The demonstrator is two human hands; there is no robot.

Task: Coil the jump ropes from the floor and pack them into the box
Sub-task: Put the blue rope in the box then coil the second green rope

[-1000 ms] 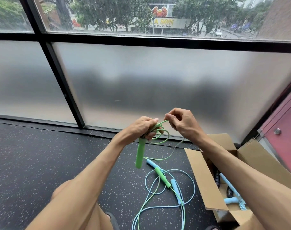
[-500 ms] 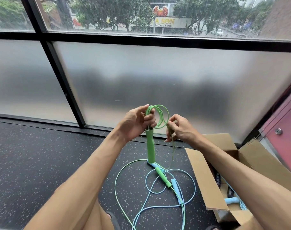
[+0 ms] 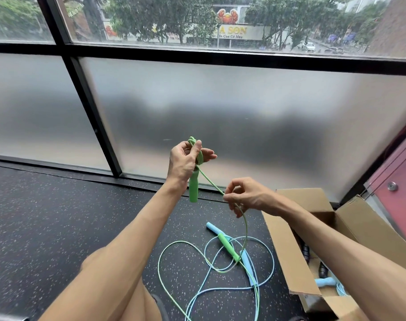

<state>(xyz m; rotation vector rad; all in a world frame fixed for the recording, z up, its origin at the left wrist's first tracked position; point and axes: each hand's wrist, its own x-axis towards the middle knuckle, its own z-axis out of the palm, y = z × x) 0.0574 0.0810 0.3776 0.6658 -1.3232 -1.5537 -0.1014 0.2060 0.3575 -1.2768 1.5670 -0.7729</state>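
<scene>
My left hand (image 3: 185,162) is raised and holds the green jump rope's coiled loops, with one green handle (image 3: 193,187) hanging below it. A taut green cord (image 3: 211,183) runs down to my right hand (image 3: 245,195), which pinches it lower and to the right. From there the cord drops to the floor, where the second green handle (image 3: 228,246) lies across a light blue jump rope (image 3: 248,266) with loose loops. The open cardboard box (image 3: 287,253) stands at the right with black and light blue handles inside.
The floor (image 3: 47,216) is black speckled rubber. A frosted glass window wall with black frames (image 3: 93,117) runs close behind my hands. A red door panel (image 3: 398,193) stands at the far right behind the box. My knee shows at the bottom.
My left hand has risen and turned with the coil. My right hand has slid down and to the right along the cord, drawing it taut. The loose green loop on the floor has shrunk.
</scene>
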